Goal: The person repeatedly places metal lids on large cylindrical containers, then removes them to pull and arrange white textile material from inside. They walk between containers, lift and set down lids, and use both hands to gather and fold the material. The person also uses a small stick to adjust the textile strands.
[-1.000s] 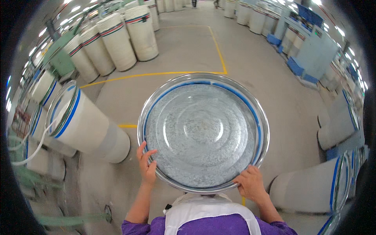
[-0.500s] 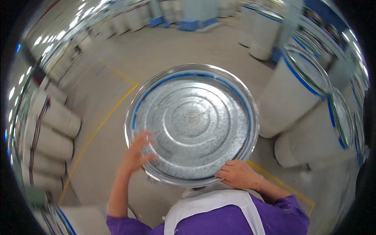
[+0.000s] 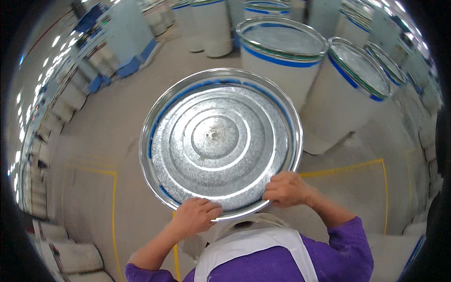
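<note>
In front of me stands a large round can with a shiny metal rim and patches of blue along its inner wall. Inside it, near the top, lies a ridged metal plate with a small hole at its centre. No sliver or other load shows on the plate. My left hand has its fingers hooked over the near rim. Further right along the same rim, my right hand is closed on the edge. The can's outer wall is mostly hidden beneath the rim.
Just beyond, to the right, stand tall white cans with metal rims and blue bands. A pale blue machine is at the far left. Yellow lines mark the floor on both sides. More white cans are at the lower left.
My left hand, lifted off the can's left edge before, now holds the near rim. The surroundings have swung leftward, bringing the tall cans ahead of me. My right hand stays on the rim.
</note>
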### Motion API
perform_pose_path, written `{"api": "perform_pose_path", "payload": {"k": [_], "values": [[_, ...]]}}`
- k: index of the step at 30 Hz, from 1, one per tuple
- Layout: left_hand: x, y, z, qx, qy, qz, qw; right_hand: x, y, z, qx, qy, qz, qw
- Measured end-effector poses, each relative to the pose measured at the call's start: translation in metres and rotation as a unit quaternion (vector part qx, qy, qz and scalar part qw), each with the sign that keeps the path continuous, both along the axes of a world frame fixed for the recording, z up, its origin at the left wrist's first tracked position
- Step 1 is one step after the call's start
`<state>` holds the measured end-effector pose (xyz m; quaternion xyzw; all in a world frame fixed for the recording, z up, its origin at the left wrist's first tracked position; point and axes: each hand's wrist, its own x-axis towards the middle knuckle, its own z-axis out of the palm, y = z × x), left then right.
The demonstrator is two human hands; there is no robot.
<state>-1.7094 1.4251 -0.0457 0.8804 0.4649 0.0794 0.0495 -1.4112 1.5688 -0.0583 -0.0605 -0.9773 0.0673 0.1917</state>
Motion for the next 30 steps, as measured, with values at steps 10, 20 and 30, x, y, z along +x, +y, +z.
{"api": "perform_pose_path", "payload": {"k": [10, 20, 30], "values": [[-0.046, -0.020, 0.001, 0.104, 0.010, -0.131, 0.986, -0.060, -0.163, -0.038, 0.067, 0.228, -0.488, 0.840], [-0.069, -0.040, 0.033, 0.225, -0.136, -0.187, 0.947, -0.185, -0.492, -0.210, -0.387, -0.115, -0.627, 0.667], [-0.069, -0.242, -0.017, 0.427, -0.069, -0.028, 0.901, -0.279, -1.229, -0.367, -0.394, 0.126, -0.909, 0.060]]}}
